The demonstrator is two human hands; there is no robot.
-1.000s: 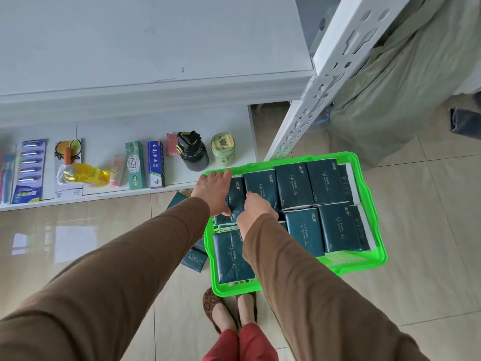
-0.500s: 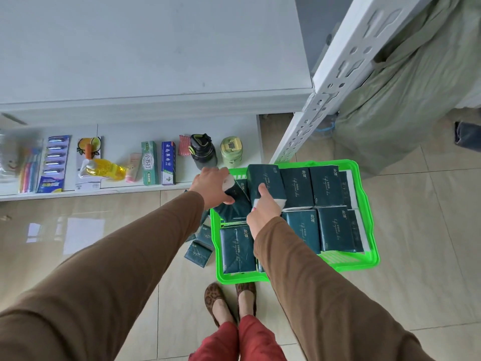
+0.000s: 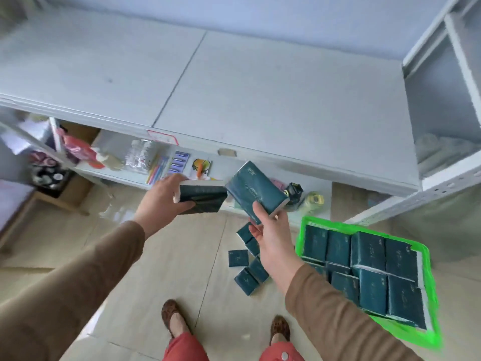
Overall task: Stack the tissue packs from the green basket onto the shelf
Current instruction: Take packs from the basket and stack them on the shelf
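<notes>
My left hand (image 3: 160,201) grips a dark green tissue pack (image 3: 201,196) held flat in the air below the white shelf top (image 3: 260,100). Beside it, my right hand (image 3: 270,231) holds a second dark green tissue pack (image 3: 256,192), tilted. Both packs hover in front of the shelf's front edge. The green basket (image 3: 299,238) sits on the floor at the lower right, with several dark green packs (image 3: 369,272) lying in it.
Several small dark green packs (image 3: 247,264) lie loose on the tiled floor left of the basket. The lower shelf (image 3: 117,170) holds toothbrushes, bottles and other small goods. A white perforated post (image 3: 416,201) rises at the right. My feet stand at the bottom.
Both hands lifted one pack each out of the basket and rose up and left toward the shelf. The view swung upward, so the basket now sits at the lower right.
</notes>
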